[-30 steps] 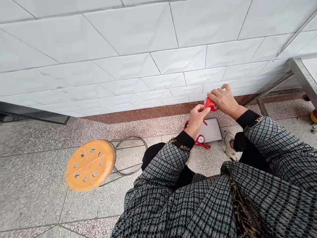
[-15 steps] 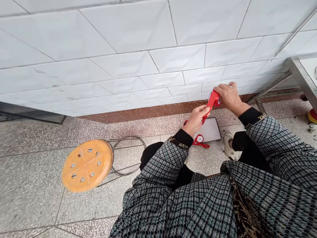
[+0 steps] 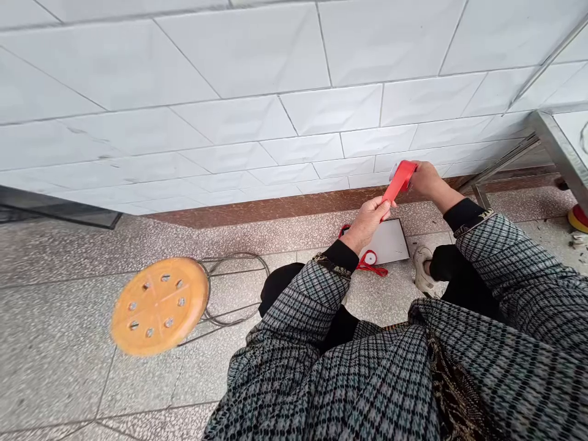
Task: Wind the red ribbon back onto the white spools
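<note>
At the foot of a white-tiled wall (image 3: 248, 92), a seated person (image 3: 321, 392) in a houndstooth jacket holds a roll of red ribbon (image 3: 400, 176) up in front of the body, above a speckled stone floor (image 3: 59, 343). The right hand (image 3: 429, 182) is the nearer to the roll, its grip closed on the roll's far side, the fingers mostly hidden behind it. A flat red strip (image 3: 389, 194) leaves the roll and slants down and toward the left hand (image 3: 366, 225), whose grip is pressed together around the strip's lower end; where that end finishes inside the fingers cannot be seen. Below, a white board (image 3: 388, 242) lies on the floor, a small white spool (image 3: 370, 257) and loose red ribbon (image 3: 374, 268) at its edge. An orange round stool (image 3: 158, 306) stands to the left.
</note>
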The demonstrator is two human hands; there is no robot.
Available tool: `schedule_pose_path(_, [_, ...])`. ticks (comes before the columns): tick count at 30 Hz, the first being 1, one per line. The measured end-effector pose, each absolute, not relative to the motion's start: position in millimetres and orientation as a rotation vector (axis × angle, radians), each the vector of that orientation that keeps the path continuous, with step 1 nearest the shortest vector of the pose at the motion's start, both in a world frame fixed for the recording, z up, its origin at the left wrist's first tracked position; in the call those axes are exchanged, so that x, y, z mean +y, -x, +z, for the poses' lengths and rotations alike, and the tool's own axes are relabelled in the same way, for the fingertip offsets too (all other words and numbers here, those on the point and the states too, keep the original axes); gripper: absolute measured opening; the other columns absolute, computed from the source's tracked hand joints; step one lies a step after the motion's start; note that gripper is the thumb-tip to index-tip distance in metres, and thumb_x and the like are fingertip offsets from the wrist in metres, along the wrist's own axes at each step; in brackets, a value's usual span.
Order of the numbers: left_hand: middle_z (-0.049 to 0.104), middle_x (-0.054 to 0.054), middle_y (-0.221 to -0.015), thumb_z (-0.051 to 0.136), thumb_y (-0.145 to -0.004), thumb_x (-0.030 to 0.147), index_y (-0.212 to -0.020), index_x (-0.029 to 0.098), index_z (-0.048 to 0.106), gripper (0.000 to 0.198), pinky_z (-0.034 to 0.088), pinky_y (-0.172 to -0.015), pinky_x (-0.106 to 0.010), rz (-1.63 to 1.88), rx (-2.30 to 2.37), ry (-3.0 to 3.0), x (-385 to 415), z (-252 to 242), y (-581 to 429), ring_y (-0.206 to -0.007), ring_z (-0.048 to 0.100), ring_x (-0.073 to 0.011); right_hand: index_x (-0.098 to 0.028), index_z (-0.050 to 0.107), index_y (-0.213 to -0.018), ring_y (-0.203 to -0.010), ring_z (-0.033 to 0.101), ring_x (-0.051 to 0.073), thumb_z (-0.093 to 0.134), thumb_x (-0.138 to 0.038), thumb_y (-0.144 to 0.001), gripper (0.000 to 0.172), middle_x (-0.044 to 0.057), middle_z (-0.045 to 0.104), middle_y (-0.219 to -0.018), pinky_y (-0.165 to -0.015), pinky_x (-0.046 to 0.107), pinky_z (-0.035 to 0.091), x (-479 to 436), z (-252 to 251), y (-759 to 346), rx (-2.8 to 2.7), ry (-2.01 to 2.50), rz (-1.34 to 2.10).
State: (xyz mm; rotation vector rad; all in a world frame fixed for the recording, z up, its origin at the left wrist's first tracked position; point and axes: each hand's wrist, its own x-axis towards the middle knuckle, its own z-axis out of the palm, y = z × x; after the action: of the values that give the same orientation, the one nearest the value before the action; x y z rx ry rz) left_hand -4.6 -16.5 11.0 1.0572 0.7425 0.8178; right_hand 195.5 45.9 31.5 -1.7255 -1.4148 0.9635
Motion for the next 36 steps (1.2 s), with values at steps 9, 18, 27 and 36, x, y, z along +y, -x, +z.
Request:
schedule_pose_path(9, [0.028, 0.012, -0.052, 0.077, -0.088, 0.06, -0.086, 0.017, 0.068, 0.044, 0.036, -0.058, -0.024, 0.875, 0.793, -0.954, -17.9, 7.7, -3.2, -0.048, 0.028, -0.0061, -0.017, 0.067, -0.077, -0.054, 0.054, 0.008, 0.069, -0.006, -0.087, 0.015, 0.0, 0.067, -0.064, -0.057, 0.019, 0.044, 31.4, 43.5, -168.7, -0.778, 1.704, 1.443])
schedule_pose_path(18, [0.032, 0.011, -0.048, 0.081, -0.079, 0.069, -0.077, 0.017, 0.068, 0.053, 0.035, -0.049, -0.023, 0.903, 0.817, -0.964, -15.5, 1.8, -5.6, -0.044, 0.031, -0.0053, -0.016, 0.061, -0.078, -0.052, 0.059, 0.011, 0.052, -0.007, -0.103, 0.028, 0.001, 0.065, -0.061, -0.061, 0.025, 0.052, 18.6, 58.2, -156.1, -0.566, 1.626, 1.787])
schedule_pose_path(27, [0.052, 0.007, -0.067, 0.084, -0.08, 0.047, -0.081, 0.019, 0.059, 0.038, 0.03, -0.051, -0.023, 0.996, 1.057, -0.928, -14.1, -8.3, -5.7, -0.051, 0.037, -0.0057, -0.02, 0.063, -0.085, -0.075, 0.062, 0.015, 0.06, -0.015, -0.099, 0.015, 0.001, 0.074, -0.08, -0.075, 0.032, 0.054, 11.7, 50.4, -155.5, -0.565, 1.486, 1.933])
schedule_pose_path(36, [0.058, 0.003, -0.072, 0.083, -0.074, 0.048, -0.074, 0.02, 0.057, 0.039, 0.043, -0.073, -0.027, 1.069, 0.953, -1.104, -2.1, -16.6, 0.3, -0.072, 0.052, -0.0123, -0.02, 0.067, -0.084, -0.066, 0.058, 0.012, 0.065, -0.017, -0.097, 0.014, -0.001, 0.07, -0.071, -0.074, 0.03, 0.057, 8.4, 51.3, -157.9, -0.554, 1.395, 2.019])
